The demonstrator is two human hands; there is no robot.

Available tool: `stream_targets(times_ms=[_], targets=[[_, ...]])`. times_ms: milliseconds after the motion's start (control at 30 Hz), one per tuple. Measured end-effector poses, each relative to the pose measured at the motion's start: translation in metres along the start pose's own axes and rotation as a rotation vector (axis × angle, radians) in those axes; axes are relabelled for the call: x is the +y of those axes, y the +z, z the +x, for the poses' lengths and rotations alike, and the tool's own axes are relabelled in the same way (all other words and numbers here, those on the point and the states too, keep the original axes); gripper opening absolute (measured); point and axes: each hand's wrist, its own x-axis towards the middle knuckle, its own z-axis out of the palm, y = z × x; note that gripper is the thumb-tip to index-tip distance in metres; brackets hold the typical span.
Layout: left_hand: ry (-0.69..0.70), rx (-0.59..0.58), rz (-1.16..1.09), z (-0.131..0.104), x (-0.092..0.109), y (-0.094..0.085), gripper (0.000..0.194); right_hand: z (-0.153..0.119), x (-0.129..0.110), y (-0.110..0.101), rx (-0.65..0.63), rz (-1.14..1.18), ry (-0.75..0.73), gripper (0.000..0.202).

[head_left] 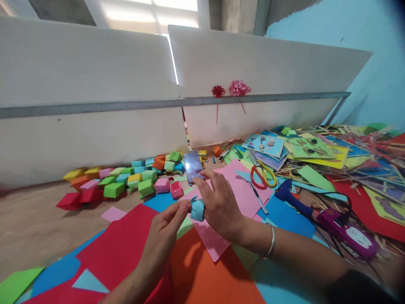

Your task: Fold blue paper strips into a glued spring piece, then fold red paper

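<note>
A paper piece [198, 210] sits between my left hand [167, 223] and my right hand [221, 207], above sheets [211, 266] spread near me. Beyond it lies a phone [193, 165], with a cluster of boxes [146, 188] to its left. To the right, scissors [258, 165] rest over the sheets, a corded tool [348, 232] farther right. Behind the scissors, picture cards [263, 144] lie before the far panel [268, 69].

A pink flower [239, 88] sits near a red flower [218, 90].

The blue piece [198, 210] and sheets [218, 266] look like matt paper. The phone [192, 164] is glossy, the bangle [274, 240] shiny metal. The scissors [257, 162] pair plastic handles [260, 186] with metal blades [252, 156].
</note>
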Motion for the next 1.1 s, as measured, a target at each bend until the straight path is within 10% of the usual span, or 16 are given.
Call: stream_targets(times_ms=[1100], targets=[[-0.129, -0.012, -0.215, 0.0, -0.014, 0.009, 0.051, -0.003, -0.004, -0.005, -0.137, 0.093, 0.024, 0.052]])
